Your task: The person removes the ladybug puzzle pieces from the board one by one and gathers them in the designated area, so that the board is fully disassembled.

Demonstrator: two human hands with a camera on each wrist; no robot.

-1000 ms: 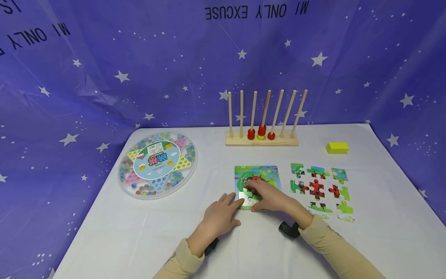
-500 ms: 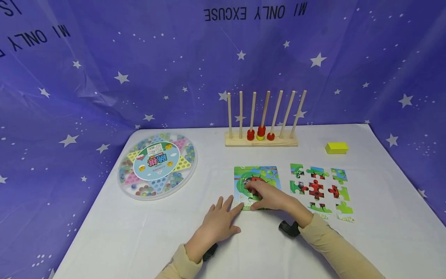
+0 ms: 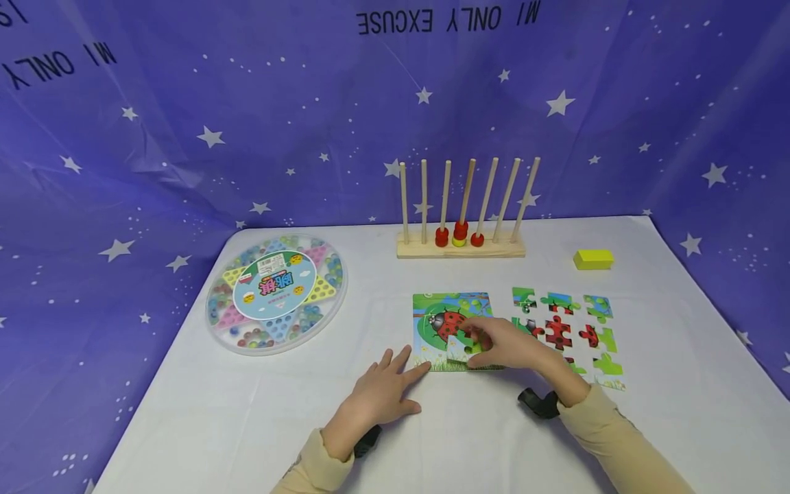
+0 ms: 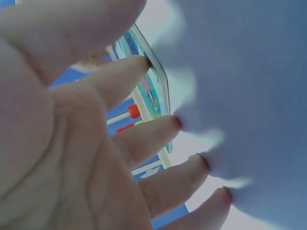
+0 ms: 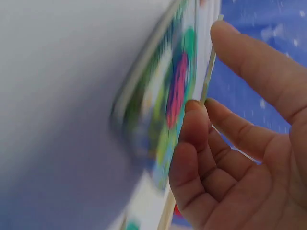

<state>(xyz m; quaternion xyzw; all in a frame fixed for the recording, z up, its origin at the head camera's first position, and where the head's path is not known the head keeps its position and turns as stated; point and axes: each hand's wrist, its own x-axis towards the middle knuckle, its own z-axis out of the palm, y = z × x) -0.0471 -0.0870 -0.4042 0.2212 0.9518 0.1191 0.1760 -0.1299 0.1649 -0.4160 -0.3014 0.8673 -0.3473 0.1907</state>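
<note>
A square ladybug puzzle board (image 3: 422,322) lies on the white table, with grass along its near edge. Over its near right part, my right hand (image 3: 515,344) pinches a puzzle piece (image 3: 457,349) with a white and green face. The right wrist view catches this piece (image 5: 211,72) edge-on between thumb and fingertips, apart from the board's blurred surface. My left hand (image 3: 379,392) is spread on the table, its index fingertip at the board's near left corner. In the left wrist view that fingertip meets the board's edge (image 4: 165,88).
Several loose puzzle pieces (image 3: 558,333) lie in rows right of the board, partly behind my right hand. Behind stands a wooden peg rack (image 3: 459,252) with red and yellow beads. A round marble game (image 3: 278,295) sits at left, a yellow block (image 3: 593,259) at back right.
My right hand has moved right and lifted the puzzle piece off the board, uncovering the ladybug picture. My left hand stays nearly in place; its fingers slid slightly off the board.
</note>
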